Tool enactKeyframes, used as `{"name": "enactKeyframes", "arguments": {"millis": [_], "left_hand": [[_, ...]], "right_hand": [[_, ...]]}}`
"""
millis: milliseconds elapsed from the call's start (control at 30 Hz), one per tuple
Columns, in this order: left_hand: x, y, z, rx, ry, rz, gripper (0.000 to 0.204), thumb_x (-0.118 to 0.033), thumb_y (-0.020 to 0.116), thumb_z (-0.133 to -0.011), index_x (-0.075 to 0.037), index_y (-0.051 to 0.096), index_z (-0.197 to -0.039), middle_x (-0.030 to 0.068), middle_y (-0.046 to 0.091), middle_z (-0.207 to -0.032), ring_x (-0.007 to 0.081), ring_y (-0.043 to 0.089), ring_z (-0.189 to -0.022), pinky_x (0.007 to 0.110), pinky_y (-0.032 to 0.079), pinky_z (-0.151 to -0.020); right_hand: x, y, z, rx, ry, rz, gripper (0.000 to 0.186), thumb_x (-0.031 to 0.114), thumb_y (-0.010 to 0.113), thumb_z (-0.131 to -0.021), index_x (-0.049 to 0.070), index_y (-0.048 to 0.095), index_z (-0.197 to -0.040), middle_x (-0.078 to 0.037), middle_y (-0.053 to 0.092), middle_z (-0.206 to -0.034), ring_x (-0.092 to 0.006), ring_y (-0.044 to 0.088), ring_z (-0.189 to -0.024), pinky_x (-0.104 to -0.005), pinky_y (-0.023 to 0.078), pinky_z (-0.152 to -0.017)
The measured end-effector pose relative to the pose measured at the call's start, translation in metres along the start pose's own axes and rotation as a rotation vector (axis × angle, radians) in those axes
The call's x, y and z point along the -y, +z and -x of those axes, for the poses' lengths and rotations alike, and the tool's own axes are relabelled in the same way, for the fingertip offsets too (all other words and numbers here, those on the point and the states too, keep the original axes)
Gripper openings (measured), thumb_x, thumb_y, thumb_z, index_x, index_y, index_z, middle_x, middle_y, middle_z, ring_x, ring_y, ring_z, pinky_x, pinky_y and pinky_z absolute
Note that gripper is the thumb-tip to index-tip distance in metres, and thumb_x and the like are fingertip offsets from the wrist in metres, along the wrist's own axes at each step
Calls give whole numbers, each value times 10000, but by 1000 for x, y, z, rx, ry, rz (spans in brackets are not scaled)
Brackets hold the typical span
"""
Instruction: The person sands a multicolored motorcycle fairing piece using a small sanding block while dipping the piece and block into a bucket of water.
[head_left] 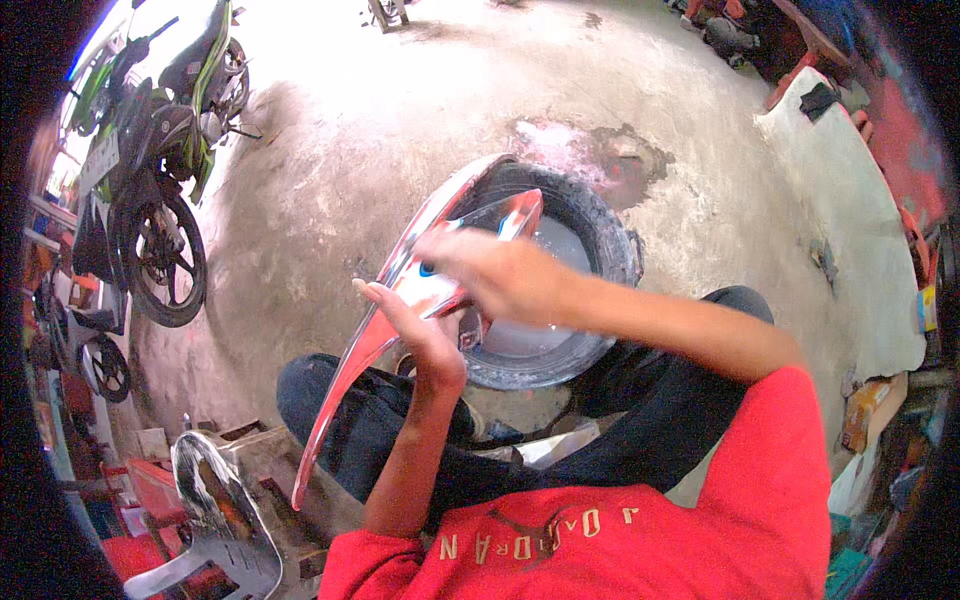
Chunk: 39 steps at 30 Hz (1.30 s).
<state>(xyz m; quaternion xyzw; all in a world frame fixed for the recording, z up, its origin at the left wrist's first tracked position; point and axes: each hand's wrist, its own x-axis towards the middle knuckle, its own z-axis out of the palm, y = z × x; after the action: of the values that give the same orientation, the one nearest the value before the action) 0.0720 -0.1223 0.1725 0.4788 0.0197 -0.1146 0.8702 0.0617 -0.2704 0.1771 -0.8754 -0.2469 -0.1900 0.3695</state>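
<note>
A long, curved red-and-white plastic panel (362, 355) slants over a black tub (613, 270) of cloudy grey water. My left hand (432, 358) grips the panel from its lower side, thumb raised along its edge. My right hand (505, 280) is on the panel's upper face, blurred by motion, with its fingers near a small blue patch (428, 268); whether they hold anything is unclear. The panel's narrow tip hangs down past my left knee. My legs in dark trousers are bent around the tub.
Parked motorcycles (165, 250) line the left. A scratched grey plastic part (270, 555) lies at lower left among red parts. A pale board (870, 240), a yellowish box (865, 415) and assorted parts line the right. A wet stain (625, 150) marks the concrete floor beyond the tub.
</note>
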Motion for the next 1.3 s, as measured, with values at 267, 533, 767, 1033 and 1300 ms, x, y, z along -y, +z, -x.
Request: {"name": "enactKeyframes", "arguments": {"millis": [267, 533, 767, 1033, 1300], "left_hand": [[-4, -2, 3, 93, -77, 2, 951, -787, 202, -959, -36, 236, -1542, 171, 426, -1490, 320, 455, -1356, 485, 381, -1122], [-9, 9, 4, -52, -91, 72, 894, -799, 248, -949, -20, 555, -1259, 145, 660, -1124, 278, 646, -1036, 422, 517, -912], [3, -17, -4, 5, -94, 32, 912, -800, 292, -943, -45, 414, -1440, 154, 528, -1389, 309, 560, -1227, 501, 432, -1069], [-15, 1, 0, -128, -129, 31, 949, -813, 322, -925, -22, 402, -1443, 190, 518, -1389, 333, 547, -1264, 520, 443, -1070], [-17, 1, 1, -14, -102, 57, 961, -794, 321, -940, 17, 386, -1450, 225, 472, -1453, 351, 563, -1238, 537, 436, -1063]], "right_hand": [[-24, -23, 0, 91, 439, -109, 367, 116, 553, -954, -1, 605, -1299, -217, 599, -1349, -376, 563, -1281, -431, 447, -1080], [-26, -18, 11, -33, 25, -21, 353, 101, 498, -994, 21, 585, -1328, -199, 634, -1308, -331, 603, -1245, -400, 477, -1046], [45, -8, 15, -38, -120, -83, 315, 112, 532, -988, 26, 611, -1280, -203, 629, -1308, -346, 600, -1243, -413, 476, -1060], [-31, -12, 27, -52, 491, -7, 379, 74, 510, -977, 19, 583, -1345, -229, 607, -1341, -359, 560, -1295, -397, 434, -1107], [-45, -16, 26, -25, 474, -163, 384, 22, 522, -954, 11, 586, -1333, -221, 616, -1330, -341, 567, -1299, -385, 434, -1100]]}}
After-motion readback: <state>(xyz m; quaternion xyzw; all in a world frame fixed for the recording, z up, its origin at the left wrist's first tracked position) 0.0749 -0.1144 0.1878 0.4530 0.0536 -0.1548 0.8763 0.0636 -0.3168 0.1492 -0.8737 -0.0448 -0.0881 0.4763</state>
